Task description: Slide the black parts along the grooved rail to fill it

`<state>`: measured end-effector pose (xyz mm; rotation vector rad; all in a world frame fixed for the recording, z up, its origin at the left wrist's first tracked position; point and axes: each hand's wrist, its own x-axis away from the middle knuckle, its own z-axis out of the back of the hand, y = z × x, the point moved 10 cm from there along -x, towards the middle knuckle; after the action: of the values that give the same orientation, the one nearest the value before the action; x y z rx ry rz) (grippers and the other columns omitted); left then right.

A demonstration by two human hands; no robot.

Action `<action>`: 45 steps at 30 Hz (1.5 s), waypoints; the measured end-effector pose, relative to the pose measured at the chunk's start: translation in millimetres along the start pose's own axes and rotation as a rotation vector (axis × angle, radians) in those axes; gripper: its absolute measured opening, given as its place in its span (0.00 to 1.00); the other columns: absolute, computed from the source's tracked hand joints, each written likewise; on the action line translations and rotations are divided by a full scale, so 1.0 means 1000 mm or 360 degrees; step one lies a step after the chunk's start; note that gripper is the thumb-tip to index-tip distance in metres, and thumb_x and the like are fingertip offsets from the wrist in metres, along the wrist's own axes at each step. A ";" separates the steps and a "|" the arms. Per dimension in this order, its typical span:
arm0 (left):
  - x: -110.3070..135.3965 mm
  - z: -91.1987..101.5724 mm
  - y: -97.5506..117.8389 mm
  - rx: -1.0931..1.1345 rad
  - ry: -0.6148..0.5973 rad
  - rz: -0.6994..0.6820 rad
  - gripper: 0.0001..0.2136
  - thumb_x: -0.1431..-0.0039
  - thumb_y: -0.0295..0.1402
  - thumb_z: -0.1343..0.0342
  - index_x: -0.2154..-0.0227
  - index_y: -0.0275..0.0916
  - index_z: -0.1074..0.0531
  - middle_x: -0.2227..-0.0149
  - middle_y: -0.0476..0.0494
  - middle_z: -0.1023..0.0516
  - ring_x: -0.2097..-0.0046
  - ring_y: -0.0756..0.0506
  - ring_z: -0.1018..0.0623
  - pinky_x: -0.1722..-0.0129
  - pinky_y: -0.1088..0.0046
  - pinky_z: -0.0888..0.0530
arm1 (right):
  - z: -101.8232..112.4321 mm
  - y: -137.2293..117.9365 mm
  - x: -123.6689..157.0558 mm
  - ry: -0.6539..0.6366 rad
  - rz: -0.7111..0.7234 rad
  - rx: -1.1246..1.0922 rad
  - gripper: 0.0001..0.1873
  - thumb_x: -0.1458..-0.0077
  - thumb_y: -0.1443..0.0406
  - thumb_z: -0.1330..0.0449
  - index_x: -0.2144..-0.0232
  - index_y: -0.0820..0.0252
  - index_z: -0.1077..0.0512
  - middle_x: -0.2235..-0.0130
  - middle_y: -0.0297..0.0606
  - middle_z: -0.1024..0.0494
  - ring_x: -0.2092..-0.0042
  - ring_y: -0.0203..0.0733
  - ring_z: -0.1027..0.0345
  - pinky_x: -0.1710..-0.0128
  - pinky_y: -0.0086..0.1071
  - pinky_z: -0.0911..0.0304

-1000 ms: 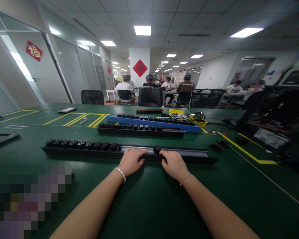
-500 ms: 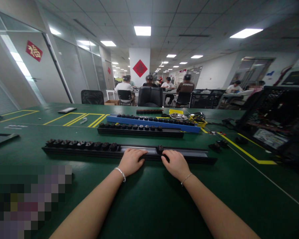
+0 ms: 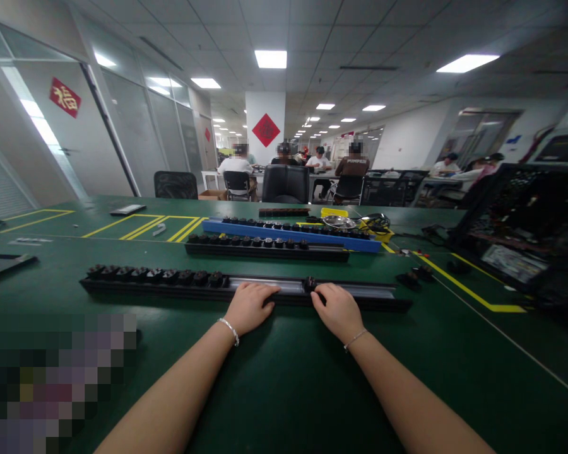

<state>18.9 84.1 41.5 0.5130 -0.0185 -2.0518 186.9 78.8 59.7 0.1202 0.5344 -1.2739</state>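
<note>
A long black track (image 3: 265, 299) with a pale grey inner channel lies across the green table in front of me. Several black socket-like modules (image 3: 154, 275) sit packed along its left part. One lone black module (image 3: 310, 284) stands in the channel right of centre. My left hand (image 3: 249, 307) holds the track's near edge around its middle, fingers over the top and thumb in front. Closed against the lone module are the fingers of my right hand (image 3: 337, 309), at its right side; their tips are partly hidden.
Behind lie a shorter black track (image 3: 265, 251) and a blue track (image 3: 291, 234), both carrying modules. Farther back are a metal bowl (image 3: 339, 222) and a yellow tray (image 3: 334, 213). Loose black parts (image 3: 414, 275) lie right of the track, near an open dark equipment case (image 3: 515, 233). People sit beyond.
My right hand and the lone module have shifted slightly right along the channel. My left hand stays in the same place on the track.
</note>
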 end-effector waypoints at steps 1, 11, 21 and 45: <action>0.000 0.000 0.000 -0.0002 -0.0001 0.0000 0.18 0.46 0.33 0.48 0.51 0.48 0.33 0.52 0.49 0.25 0.51 0.44 0.29 0.50 0.61 0.40 | 0.001 0.002 0.000 0.0021 -0.0007 -0.0001 0.15 0.43 0.60 0.53 0.70 0.58 0.28 0.64 0.38 0.25 0.61 0.39 0.35 0.57 0.32 0.46; 0.000 0.001 0.001 -0.0001 0.0003 0.0010 0.17 0.46 0.33 0.49 0.51 0.48 0.33 0.52 0.49 0.25 0.51 0.44 0.29 0.50 0.61 0.40 | 0.006 0.012 -0.003 0.0223 -0.0120 -0.0077 0.15 0.45 0.58 0.50 0.77 0.58 0.30 0.61 0.39 0.26 0.59 0.40 0.35 0.58 0.33 0.44; 0.000 0.002 0.000 0.0006 0.0014 0.0025 0.17 0.46 0.33 0.49 0.52 0.48 0.32 0.52 0.49 0.25 0.51 0.44 0.28 0.49 0.61 0.40 | 0.001 0.019 -0.008 0.0276 -0.0235 -0.0159 0.19 0.48 0.57 0.48 0.57 0.60 0.31 0.55 0.43 0.27 0.52 0.45 0.38 0.51 0.39 0.48; 0.000 0.002 0.001 -0.0007 0.0030 0.0015 0.17 0.46 0.33 0.49 0.52 0.48 0.32 0.53 0.49 0.25 0.52 0.44 0.28 0.50 0.60 0.40 | -0.002 0.024 -0.007 0.0233 -0.0306 -0.0187 0.17 0.48 0.59 0.50 0.61 0.60 0.29 0.58 0.43 0.25 0.54 0.45 0.36 0.50 0.39 0.49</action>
<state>18.9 83.4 43.9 0.5287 -0.0054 -2.0374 207.0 92.8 55.7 0.0650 0.7595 -1.4243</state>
